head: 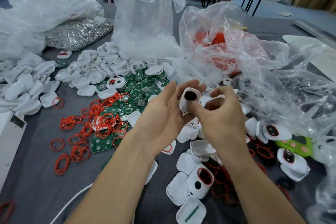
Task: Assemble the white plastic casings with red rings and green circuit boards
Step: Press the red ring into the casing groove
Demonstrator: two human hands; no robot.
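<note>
White plastic casing [190, 100] stands upright at centre frame, its dark oval window turned toward the camera, probably so the fit inside can be checked. Left hand [163, 114] lies palm-up beneath and behind it, fingers gently bent to cradle the shell. Right hand [222, 116] meets it from the right. Its thumb presses the casing's lower edge, but its curled fingers are blurred, and whether they grip a second white piece I cannot tell. Both hands are together on the one part. Just left of them, loose red rings [101, 125] lie over green circuit boards [138, 85], seemingly kept within easy reach. Empty casings [87, 73] heap toward the upper left, and ringed casings [201, 182] lie at lower right. Clear plastic bags [145, 14] stand across the top of the grey table cover [36, 169].
</note>
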